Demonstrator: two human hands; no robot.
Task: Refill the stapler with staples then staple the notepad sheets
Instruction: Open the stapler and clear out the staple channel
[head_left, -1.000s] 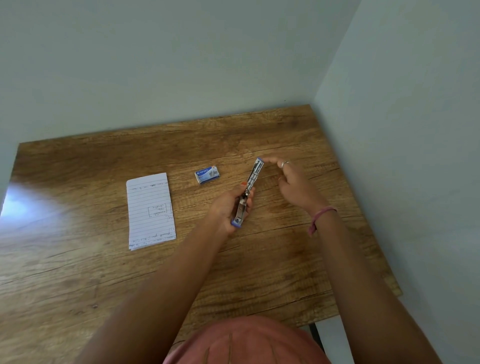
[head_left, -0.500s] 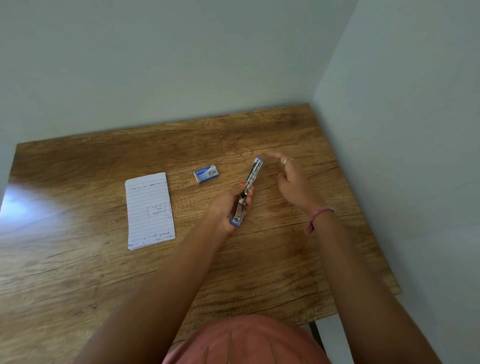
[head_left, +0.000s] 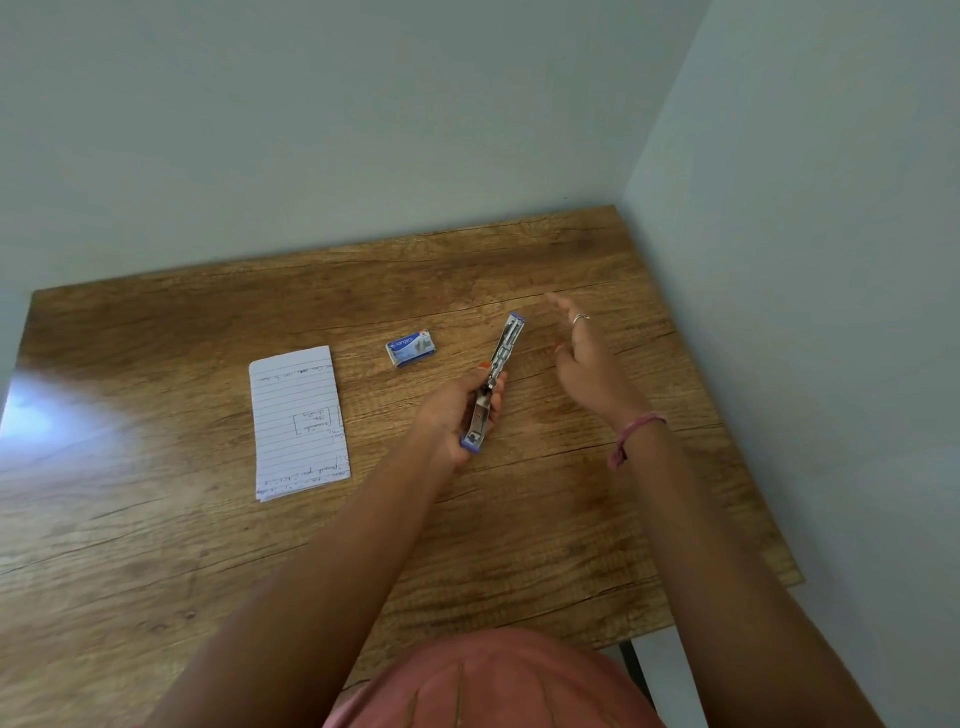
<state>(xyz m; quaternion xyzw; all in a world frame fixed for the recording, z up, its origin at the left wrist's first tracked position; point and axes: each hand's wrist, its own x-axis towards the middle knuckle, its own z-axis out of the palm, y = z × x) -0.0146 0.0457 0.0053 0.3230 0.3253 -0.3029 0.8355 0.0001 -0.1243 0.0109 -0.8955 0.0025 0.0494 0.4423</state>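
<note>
1. Head view, centre of frame: the left hand (head_left: 457, 415) is closed around the lower half of the stapler (head_left: 496, 379), which is swung open into one long strip above the wooden table (head_left: 156, 545).
2. Stapler axis: it runs from the blue end cap near the left palm up and slightly right to the far blue tip, with the metal channel facing the camera.
3. Right hand (head_left: 587, 364): fingers spread and empty, just right of the stapler's far half and not touching it.
4. Staple box (head_left: 410, 348): a small blue carton lying on the table up and to the left of the stapler, apart from both hands. It lies left of the stapler, so the free right hand would have to cross over the tool to reach it. The left hand is nearer but occupied.
5. Notepad sheets (head_left: 298, 421): a lined, handwritten stack lying flat at left of centre, long axis roughly vertical in the frame, untouched.
6. Judged stage: stapler opened for refilling; no staples visible in either hand.
</note>
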